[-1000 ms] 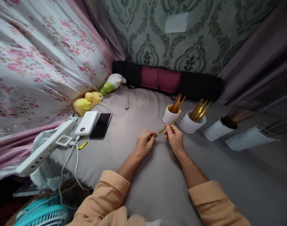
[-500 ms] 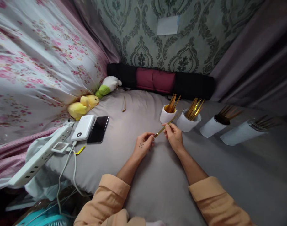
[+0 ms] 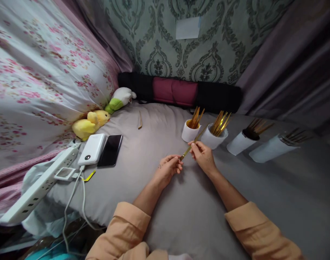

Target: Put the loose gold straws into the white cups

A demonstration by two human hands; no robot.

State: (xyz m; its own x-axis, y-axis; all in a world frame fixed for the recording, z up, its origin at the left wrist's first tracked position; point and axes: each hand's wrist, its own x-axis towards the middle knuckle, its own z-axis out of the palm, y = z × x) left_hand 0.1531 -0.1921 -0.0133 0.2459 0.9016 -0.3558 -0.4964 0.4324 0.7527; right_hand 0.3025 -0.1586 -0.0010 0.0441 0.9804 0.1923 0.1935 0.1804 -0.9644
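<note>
Between my two hands runs a thin gold strip [image 3: 185,153], slanting up toward the white containers. My left hand [image 3: 168,169] pinches its lower end between thumb and fingers. Further up, the thumb and fingertips of my right hand [image 3: 203,156] are closed on it, and the rest sticks out past them. Just beyond the right hand stand a short white cup [image 3: 190,136] and a wider white cup [image 3: 214,142], both full of upright gold strips. A single bent gold piece [image 3: 140,122] lies apart on the grey sheet [image 3: 154,133].
Two white cylinders, a nearer one [image 3: 241,143] and a farther one [image 3: 271,149], hold darker strips at right. At left are a phone [image 3: 110,151], a power bank [image 3: 91,148], a power strip [image 3: 37,191] and plush toys [image 3: 90,125]. A black-and-maroon roll [image 3: 175,91] lies along the wall.
My left hand has turned slightly and moved a little to the right along with the strip's lower end. The right hand keeps its pinch. The whole view has shifted slightly.
</note>
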